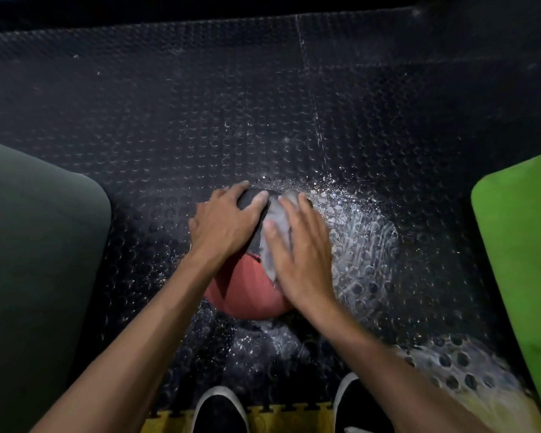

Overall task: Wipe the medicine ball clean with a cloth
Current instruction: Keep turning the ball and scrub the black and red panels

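From the head camera, your medicine ball (247,292), red-orange with a black upper part, sits on the studded black floor mat (169,120) just ahead of your shoes (221,410). Your left hand (225,223) rests spread over its top left with fingers lightly curved, holding nothing. Your right hand (297,251) presses the grey cloth (274,235) flat against its upper right side.
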